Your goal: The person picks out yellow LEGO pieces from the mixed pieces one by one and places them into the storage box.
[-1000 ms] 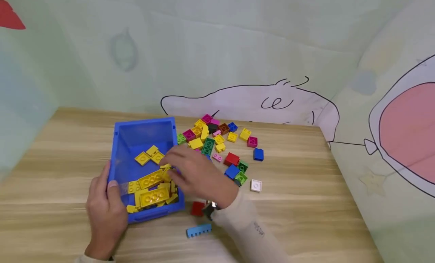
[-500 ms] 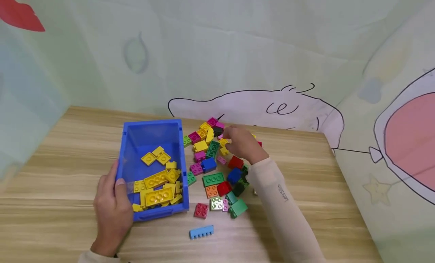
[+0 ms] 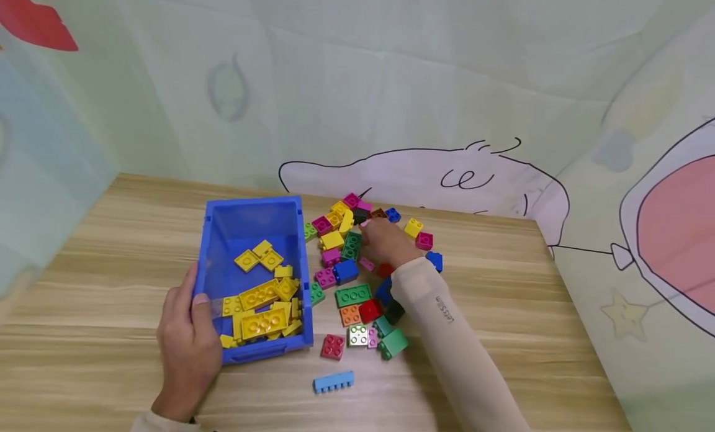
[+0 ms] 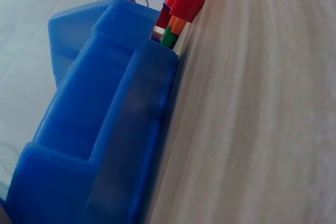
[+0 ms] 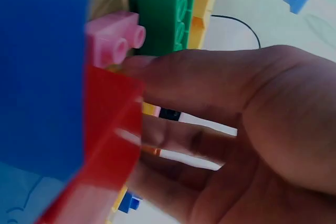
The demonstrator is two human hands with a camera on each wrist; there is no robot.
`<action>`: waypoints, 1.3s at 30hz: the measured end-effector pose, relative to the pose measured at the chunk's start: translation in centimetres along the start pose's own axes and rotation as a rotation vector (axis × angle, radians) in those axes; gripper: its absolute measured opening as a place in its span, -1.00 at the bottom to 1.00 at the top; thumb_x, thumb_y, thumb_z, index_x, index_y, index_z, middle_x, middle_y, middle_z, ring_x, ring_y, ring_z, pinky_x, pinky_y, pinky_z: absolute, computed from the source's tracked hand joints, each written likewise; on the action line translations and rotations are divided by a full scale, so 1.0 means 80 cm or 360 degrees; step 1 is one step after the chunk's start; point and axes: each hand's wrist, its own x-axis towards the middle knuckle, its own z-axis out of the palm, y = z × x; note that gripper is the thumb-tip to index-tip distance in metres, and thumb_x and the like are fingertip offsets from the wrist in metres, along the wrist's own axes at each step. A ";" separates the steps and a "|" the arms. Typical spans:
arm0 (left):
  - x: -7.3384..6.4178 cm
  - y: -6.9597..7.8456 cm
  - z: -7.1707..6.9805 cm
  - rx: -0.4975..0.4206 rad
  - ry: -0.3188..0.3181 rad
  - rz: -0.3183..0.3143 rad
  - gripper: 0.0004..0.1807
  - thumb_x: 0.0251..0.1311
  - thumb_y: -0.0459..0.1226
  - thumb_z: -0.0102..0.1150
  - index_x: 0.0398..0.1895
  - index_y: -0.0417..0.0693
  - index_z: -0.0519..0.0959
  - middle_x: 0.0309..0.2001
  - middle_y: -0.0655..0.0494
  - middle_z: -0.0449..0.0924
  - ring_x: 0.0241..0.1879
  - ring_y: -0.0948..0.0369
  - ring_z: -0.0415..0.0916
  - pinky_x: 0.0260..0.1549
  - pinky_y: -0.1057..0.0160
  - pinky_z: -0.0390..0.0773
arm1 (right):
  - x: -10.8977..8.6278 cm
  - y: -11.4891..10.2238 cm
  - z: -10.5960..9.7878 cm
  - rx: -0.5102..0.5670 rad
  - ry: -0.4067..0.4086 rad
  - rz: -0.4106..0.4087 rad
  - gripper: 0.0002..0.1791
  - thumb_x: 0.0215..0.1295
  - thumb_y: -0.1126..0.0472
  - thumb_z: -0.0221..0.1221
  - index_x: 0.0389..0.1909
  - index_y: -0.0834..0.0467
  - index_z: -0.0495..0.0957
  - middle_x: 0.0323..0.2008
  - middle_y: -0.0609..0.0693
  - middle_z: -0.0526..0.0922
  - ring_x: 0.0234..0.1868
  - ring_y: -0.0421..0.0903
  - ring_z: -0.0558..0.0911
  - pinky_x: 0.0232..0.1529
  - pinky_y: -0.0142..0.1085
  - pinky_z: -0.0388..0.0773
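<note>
My left hand (image 3: 187, 342) grips the left side of a blue plastic bin (image 3: 254, 202), thumb over the rim. Yellow toy building bricks (image 3: 262, 322) lie inside it, mostly heaped at the near end. My right hand (image 3: 388, 243) reaches down into the loose bricks right of the bin. In the right wrist view, its thumb (image 5: 194, 74) and fingers point down beside a pink brick (image 5: 107, 40) and a green brick (image 5: 160, 19). A red brick (image 5: 113, 114) in front hides the fingertips; a sliver of yellow shows by the thumb tip, and I cannot tell whether it is pinched.
Mixed bricks spread over the wooden table (image 3: 100, 283) right of the bin, including a yellow brick (image 3: 413, 227) at the back right. A light blue brick (image 3: 333, 382) lies near the front. A printed fabric wall (image 3: 357, 97) stands behind the table.
My right hand has left the bin, swung right to the loose bricks and lowered among them. The left hand keeps its grip on the bin. The head view has shifted slightly.
</note>
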 end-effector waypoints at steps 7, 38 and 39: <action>-0.002 -0.002 -0.001 0.0005 0.0005 -0.0031 -0.47 0.55 -0.28 -0.24 0.54 -0.02 0.23 -0.10 -0.25 0.43 -0.23 0.10 0.31 -0.22 0.28 0.28 | 0.000 0.003 0.006 -0.0007 -0.0057 -0.0033 -0.80 0.30 0.21 0.35 -0.09 0.16 0.70 -0.36 -0.02 0.61 -0.35 -0.05 0.59 -0.30 -0.29 0.58; 0.001 -0.002 0.000 -0.0083 0.0034 0.0068 -0.48 0.56 -0.30 -0.31 0.53 -0.04 0.27 -0.07 -0.30 0.45 -0.18 0.14 0.31 -0.18 0.34 0.26 | -0.149 -0.156 0.016 0.0259 0.0341 -0.1499 -0.79 0.33 0.21 0.32 -0.06 0.15 0.68 -0.10 -0.09 0.53 -0.07 -0.28 0.43 0.01 -0.60 0.33; 0.001 -0.002 0.000 -0.0087 0.0040 0.0080 -0.48 0.56 -0.30 -0.33 0.52 -0.05 0.28 -0.07 -0.31 0.45 -0.18 0.13 0.32 -0.17 0.35 0.25 | -0.148 -0.160 0.019 0.0252 0.0328 -0.1488 -0.80 0.34 0.20 0.32 -0.05 0.14 0.68 -0.10 -0.10 0.52 -0.07 -0.31 0.42 0.01 -0.61 0.33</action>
